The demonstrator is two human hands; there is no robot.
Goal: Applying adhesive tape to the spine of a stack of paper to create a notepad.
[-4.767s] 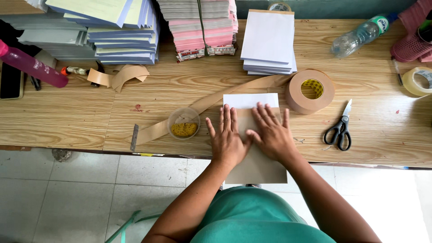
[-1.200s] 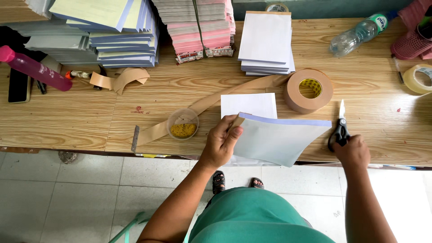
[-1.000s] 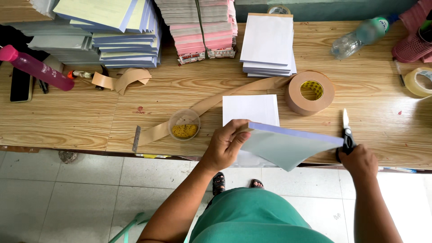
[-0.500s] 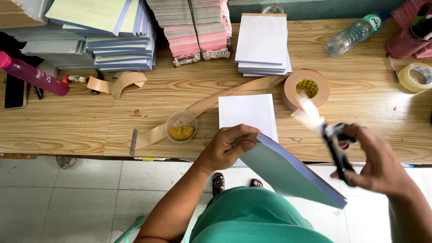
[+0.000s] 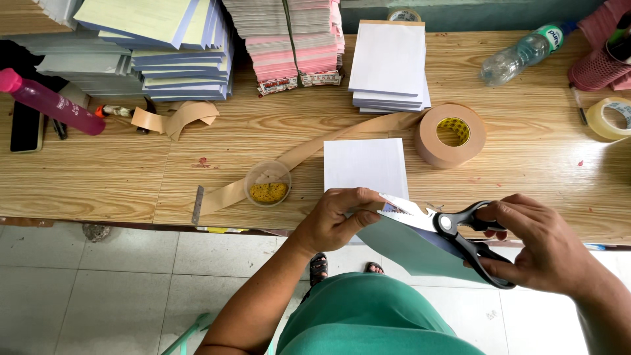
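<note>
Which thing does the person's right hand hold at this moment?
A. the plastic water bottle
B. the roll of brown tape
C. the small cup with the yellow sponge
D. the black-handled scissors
D: the right hand has its fingers through the handles of the black-handled scissors, whose blades are at the edge of the pad that the left hand holds.

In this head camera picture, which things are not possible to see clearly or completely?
- Pad, head view: the left hand and the scissors cover its top edge, so where the blades meet it is hidden.
- Right hand: its fingers hide most of the scissor handles.
- Clear tape roll: cut off by the right picture edge.
- Small cup: the yellow content is too small to identify.
</note>
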